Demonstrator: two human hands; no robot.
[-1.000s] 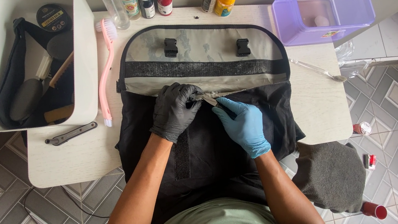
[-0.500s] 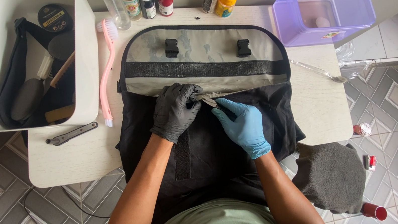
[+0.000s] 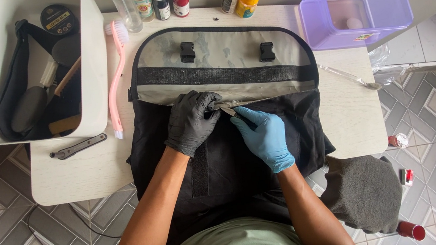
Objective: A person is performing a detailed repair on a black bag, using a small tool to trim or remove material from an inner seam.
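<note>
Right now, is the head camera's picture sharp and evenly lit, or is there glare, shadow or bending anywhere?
Head view: soft, even light, sharp across the table; both gloved hands, left and right, are crisp; the black bag swallows detail in its dark fabric; its grey flap shows a mild sheen, no harsh glare; the white bin leans outward at the edge, a wide-lens bend.
</note>
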